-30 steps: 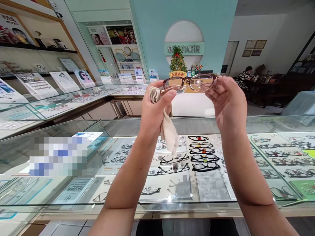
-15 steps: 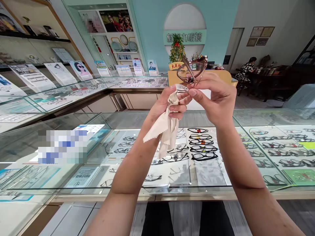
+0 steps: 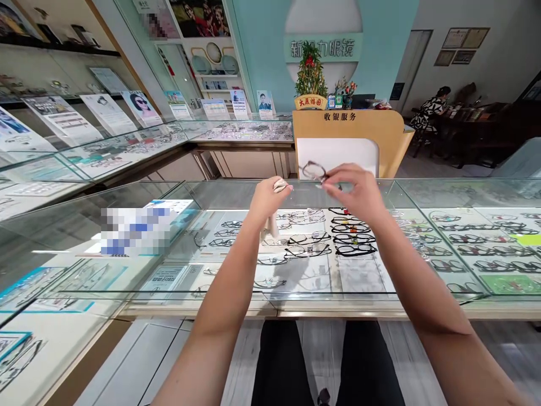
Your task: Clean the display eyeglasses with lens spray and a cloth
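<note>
Eyeglasses (image 3: 313, 170): one dark-rimmed pair, held tilted in the air above the display case (image 3: 359, 311), looking closest to its far edge.
Right hand (image 3: 357, 189): thumb and forefinger grasp the eyeglasses at the end nearer the palm; overlap hides whether the pinch sits on a temple or on the rim.
Left hand (image 3: 267, 197): fingers curled around a cream cloth (image 3: 271, 227), also above the display case and apart from the eyeglasses; one fold pokes out over the fist, the rest hangs below it.
Black frames (image 3: 355, 238): a column lying inside the display case, under its glass.
Cashier counter (image 3: 346, 123): beyond the far side of the display case, with a potted plant (image 3: 310, 76) on it.
Grip care: a light pinch on temple or rim seems best, with fingertips off the lenses, since skin would likely smudge them.
Cloth care: the hanging part is better gathered up, so it does not drag on the display case and pick up grit.
Clearance: the eyeglasses probably fare best kept level and well off the glass edges of the display case, where a knock could scratch a lens.
</note>
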A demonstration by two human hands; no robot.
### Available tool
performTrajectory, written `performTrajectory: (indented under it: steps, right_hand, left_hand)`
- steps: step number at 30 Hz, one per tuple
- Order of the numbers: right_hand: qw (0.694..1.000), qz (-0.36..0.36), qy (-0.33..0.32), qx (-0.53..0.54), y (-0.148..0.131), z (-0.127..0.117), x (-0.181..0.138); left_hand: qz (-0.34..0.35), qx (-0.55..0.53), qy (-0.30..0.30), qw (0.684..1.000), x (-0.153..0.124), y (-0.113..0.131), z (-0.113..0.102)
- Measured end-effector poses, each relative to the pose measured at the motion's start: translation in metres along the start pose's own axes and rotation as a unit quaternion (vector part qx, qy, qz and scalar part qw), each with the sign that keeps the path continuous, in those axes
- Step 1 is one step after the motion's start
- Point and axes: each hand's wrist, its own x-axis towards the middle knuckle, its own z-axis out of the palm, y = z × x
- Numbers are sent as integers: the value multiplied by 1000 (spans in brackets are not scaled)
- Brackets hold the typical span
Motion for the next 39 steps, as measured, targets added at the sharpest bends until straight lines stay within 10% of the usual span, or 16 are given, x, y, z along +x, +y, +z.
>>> performTrajectory:
  steps: [13,39]
  right_hand:
    - [896,13,-366,-251,52,67,-76]
    - [865,32,-413,-284,41,83,-81]
  left_hand:
    - [32,237,-191,952,5,-49,28]
    - [54,296,-254,919,-3,-49,64]
